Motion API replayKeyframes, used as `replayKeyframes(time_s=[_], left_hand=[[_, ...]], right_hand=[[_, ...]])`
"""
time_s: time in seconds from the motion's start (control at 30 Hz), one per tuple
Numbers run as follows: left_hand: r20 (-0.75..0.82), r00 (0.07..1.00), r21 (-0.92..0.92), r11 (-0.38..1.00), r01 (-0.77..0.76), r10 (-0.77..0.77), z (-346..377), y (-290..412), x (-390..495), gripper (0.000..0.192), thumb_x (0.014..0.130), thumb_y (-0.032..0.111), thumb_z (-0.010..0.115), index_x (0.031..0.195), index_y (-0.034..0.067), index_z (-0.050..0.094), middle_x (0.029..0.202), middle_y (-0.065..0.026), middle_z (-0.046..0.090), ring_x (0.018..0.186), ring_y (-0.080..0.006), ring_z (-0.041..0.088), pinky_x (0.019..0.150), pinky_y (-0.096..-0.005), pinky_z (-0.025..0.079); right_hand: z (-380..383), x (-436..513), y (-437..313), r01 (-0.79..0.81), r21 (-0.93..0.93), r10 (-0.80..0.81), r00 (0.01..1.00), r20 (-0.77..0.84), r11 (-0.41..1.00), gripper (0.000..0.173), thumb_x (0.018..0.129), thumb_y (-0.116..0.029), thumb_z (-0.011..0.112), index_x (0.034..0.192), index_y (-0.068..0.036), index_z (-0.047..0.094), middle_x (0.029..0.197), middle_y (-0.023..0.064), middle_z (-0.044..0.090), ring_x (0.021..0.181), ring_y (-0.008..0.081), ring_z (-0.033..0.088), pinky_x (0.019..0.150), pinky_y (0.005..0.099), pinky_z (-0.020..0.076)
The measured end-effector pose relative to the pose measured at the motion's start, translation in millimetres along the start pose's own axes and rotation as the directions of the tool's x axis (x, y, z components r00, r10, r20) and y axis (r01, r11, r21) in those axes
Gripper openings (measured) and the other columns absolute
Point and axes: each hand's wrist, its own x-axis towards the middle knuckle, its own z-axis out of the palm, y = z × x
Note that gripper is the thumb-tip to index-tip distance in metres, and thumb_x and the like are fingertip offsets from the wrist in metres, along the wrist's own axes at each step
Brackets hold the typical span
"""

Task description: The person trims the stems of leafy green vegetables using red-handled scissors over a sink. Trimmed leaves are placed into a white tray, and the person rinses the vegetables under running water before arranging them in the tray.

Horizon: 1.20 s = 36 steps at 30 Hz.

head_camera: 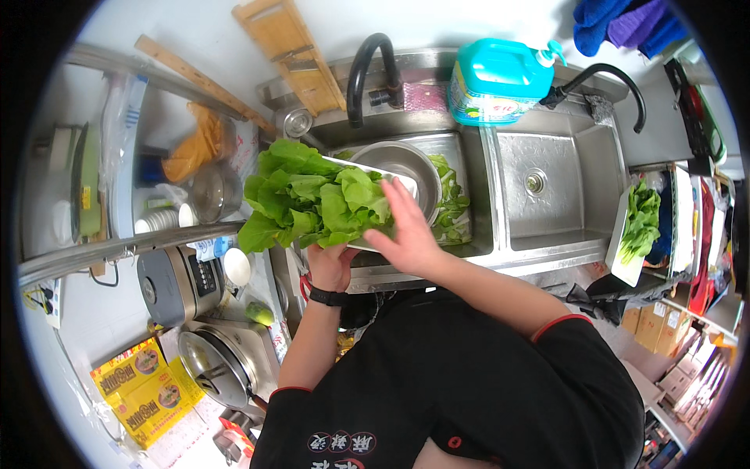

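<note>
My left hand [329,267], with a black band at the wrist, grips the near edge of a white tray [404,180] from below. Leafy greens [316,199] are heaped on the tray and hide most of it. Flat and with its thumb apart, my right hand [410,234] is at the right end of the heap, by the leaves; whether it touches them I cannot tell. Under the tray's right end, a round metal basin [430,176] sits in the left sink bowl [477,193]. Loose green leaves [451,202] lie beside the basin.
A black faucet [354,82] arches over the left bowl, and a teal detergent jug [498,82] stands behind the divider. Right of the right sink bowl [545,182] is another white tray [616,246] with greens. A rice cooker [167,287] and lidded pan [214,369] stand at left.
</note>
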Motion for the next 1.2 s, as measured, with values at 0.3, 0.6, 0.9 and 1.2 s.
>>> replayKeyframes(time_s=[0.3, 0.6, 0.9, 1.2], left_hand=[[-0.017, 0.997, -0.021, 0.997, -0.080, 0.079, 0, 12, -10, 0.059, 0.090, -0.006, 0.067, 0.145, 0.005, 0.048, 0.143, -0.0074, 0.057, 0.128, -0.0243, 0.057, 0.106, -0.0383, 0.050], [0.133, 0.982, 0.054, 0.989, -0.141, 0.133, -14, 28, -24, 0.069, 0.094, 0.000, 0.066, 0.155, 0.012, 0.035, 0.154, -0.0057, 0.046, 0.137, -0.0256, 0.049, 0.115, -0.0434, 0.044], [0.016, 0.986, 0.105, 0.981, -0.165, 0.164, -5, 36, -38, 0.058, 0.090, -0.007, 0.066, 0.142, 0.007, 0.047, 0.137, -0.0084, 0.058, 0.120, -0.0237, 0.060, 0.097, -0.0367, 0.053], [0.117, 0.879, 0.674, 0.613, -0.413, 0.463, 0, 79, -35, 0.056, 0.077, -0.004, 0.080, 0.127, 0.001, 0.056, 0.122, -0.0111, 0.066, 0.110, -0.0240, 0.066, 0.092, -0.0344, 0.053]], right_hand=[[51, 11, -44, -0.161, -0.107, 0.165, 0.986, 0.026, 0.981, 0.081, 0.097, -0.041, 0.060, 0.159, -0.003, 0.024, 0.160, 0.0339, 0.024, 0.146, 0.0557, 0.025, 0.120, 0.0579, 0.0233], [62, 4, -58, -0.157, 0.015, 0.156, 0.986, 0.055, 0.988, 0.083, 0.096, -0.044, 0.059, 0.160, -0.007, 0.022, 0.163, 0.0302, 0.022, 0.148, 0.0534, 0.022, 0.119, 0.0604, 0.0232], [72, -2, -50, -0.123, 0.098, 0.122, 0.992, 0.010, 0.988, 0.083, 0.096, -0.044, 0.060, 0.160, -0.008, 0.023, 0.162, 0.0301, 0.023, 0.148, 0.0519, 0.022, 0.119, 0.0578, 0.0237], [103, 17, -41, 0.117, 0.462, -0.023, 0.979, -0.205, 0.879, 0.079, 0.097, -0.031, 0.061, 0.157, 0.004, 0.023, 0.159, 0.0311, 0.028, 0.147, 0.0502, 0.025, 0.122, 0.0505, 0.0212]])
